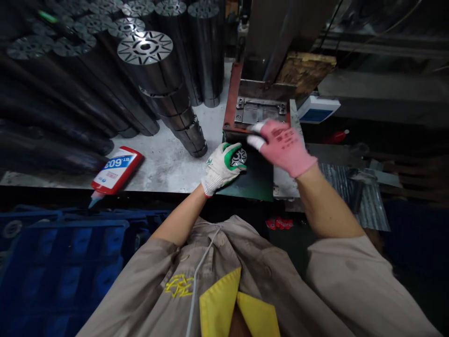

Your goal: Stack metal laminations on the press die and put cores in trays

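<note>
My left hand (222, 168), in a white knitted glove with green coating, is closed around a round metal rotor core (239, 157). The core's slotted, star-patterned end faces up at the edge of a dark green mat (256, 182). Above and to its right, my right hand (282, 145) wears a pink glove with white fingertips. It is blurred by motion; thumb and forefinger look apart with nothing visible between them. Just beyond its fingertips lies a metal fixture (259, 113) on a red base plate (231, 96).
Stacked rotor cores (171, 103) stand left of the fixture, with several long dark stacks behind. A red glue bottle (117, 171) lies near the table's front edge. Blue plastic trays (91, 224) sit below left. A white device with a blue screen (317, 110) is at right.
</note>
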`<state>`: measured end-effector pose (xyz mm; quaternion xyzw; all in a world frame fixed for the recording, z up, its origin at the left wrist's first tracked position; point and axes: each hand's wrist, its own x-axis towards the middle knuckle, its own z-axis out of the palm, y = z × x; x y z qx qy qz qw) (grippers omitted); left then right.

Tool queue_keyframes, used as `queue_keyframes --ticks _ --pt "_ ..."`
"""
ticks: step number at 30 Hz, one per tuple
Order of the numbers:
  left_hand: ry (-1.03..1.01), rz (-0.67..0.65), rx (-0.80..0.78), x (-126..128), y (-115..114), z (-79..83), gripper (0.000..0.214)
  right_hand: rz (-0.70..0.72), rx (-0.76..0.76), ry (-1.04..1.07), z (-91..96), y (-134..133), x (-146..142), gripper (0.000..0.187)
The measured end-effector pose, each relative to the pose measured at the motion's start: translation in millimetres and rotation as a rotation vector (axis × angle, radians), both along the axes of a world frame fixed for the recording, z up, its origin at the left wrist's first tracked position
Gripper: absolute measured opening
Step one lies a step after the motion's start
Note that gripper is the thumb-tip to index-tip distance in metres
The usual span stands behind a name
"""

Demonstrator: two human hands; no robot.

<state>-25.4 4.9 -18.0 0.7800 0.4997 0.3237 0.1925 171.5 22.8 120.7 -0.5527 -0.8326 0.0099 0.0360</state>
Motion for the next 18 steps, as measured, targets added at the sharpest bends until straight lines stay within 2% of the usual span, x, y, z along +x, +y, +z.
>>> queue_keyframes --ticks 3,6,10,14,18 --pt "-0.023 -0.068 0.009 -5.8 0.2 5.0 0.084 -0.105 0.206 0.011 10.0 28.9 10.0 0.061" --pt "-0.01 -0.149 0.007 -10.5 -0.7 10.6 0.077 -0.069 0.245 0.026 7.3 40.0 9.6 0.066" --pt "0.043 -0.117 0.012 -6.2 -2.9 11.6 0.082 -0.142 0.115 0.003 5.9 10.3 -1.6 0.048" --pt "0.084 -0.06 0.005 1.1 -3.3 6.6 0.081 -0.02 -0.109 0.005 -11.7 -29.2 -16.8 0.036" --pt "0.076 -0.098 -0.009 -0.8 -3.0 7.3 0.073 0.033 -0.304 -0.181 -26.6 -44.2 -44.8 0.039"
